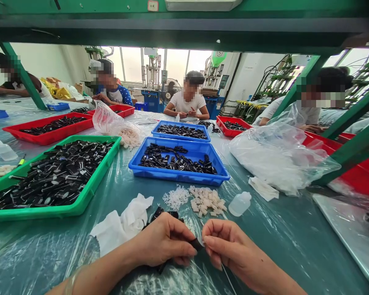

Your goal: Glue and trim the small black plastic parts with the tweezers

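Near the table's front edge, the left hand (pixel 169 242) pinched a black part (pixel 197 244); the right hand (pixel 233 248), thumb and finger together, pinched a small pale piece (pixel 202 242) at its end. A crumpled cloth (pixel 118 229) lay beside the left wrist. Beyond the hands sat clear bits (pixel 176 198), tan bits (pixel 207 201) and a bottle (pixel 240 204); behind them, mid-table, stood a blue tray (pixel 178 176) of black parts. A green tray (pixel 80 208), heaped with more, filled the left side, and a plastic bag (pixel 272 153) bulged toward the right edge, by green struts (pixel 353 111) that partly blocked the view.

The green table (pixel 298 254) wore wrinkled clear film. People (pixel 189 100) worked along its far edge and sides; behind were machines (pixel 151 73) and a fan (pixel 171 90).

A label (pixel 153 5) on the overhead beam (pixel 110 24) was too small to read.
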A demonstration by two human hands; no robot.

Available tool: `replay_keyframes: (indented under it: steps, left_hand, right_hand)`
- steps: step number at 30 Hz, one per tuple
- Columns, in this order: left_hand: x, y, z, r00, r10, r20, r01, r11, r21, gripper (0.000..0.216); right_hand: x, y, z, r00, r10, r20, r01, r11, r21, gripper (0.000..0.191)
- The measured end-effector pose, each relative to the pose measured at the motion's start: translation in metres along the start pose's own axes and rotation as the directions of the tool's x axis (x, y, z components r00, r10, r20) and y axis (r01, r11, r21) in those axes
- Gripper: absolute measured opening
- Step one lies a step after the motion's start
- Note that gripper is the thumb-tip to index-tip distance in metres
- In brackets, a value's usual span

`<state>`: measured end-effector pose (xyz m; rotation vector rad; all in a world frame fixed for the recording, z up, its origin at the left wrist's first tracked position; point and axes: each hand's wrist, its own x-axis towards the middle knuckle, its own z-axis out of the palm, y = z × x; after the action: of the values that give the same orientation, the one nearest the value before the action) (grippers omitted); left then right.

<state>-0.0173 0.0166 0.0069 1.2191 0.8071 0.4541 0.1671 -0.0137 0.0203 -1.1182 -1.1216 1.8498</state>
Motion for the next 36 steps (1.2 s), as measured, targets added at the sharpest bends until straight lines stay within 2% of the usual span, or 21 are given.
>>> replay_keyframes:
  steps: [12, 22, 36]
  left_hand:
    - [-0.003, 0.002, -0.003, 0.996, 0.047, 0.076, -0.061, 0.982, 0.179, 0.022]
    - [-0.003, 0.005, -0.003, 0.996, 0.028, 0.084, -0.040, 0.989, 0.142, 0.021]
    - [-0.006, 0.006, -0.005, 0.993, 0.034, 0.110, -0.055, 0.979, 0.194, 0.016]
  right_hand:
    - [0.001, 0.008, 0.000, 0.996, 0.092, -0.019, -0.089, 0.990, 0.110, 0.027]
    - [0.003, 0.014, -0.001, 0.991, 0.133, -0.021, -0.128, 0.976, 0.176, 0.026]
    - [0.010, 0.023, 0.001, 0.990, 0.144, -0.006, -0.139, 0.965, 0.222, 0.029]
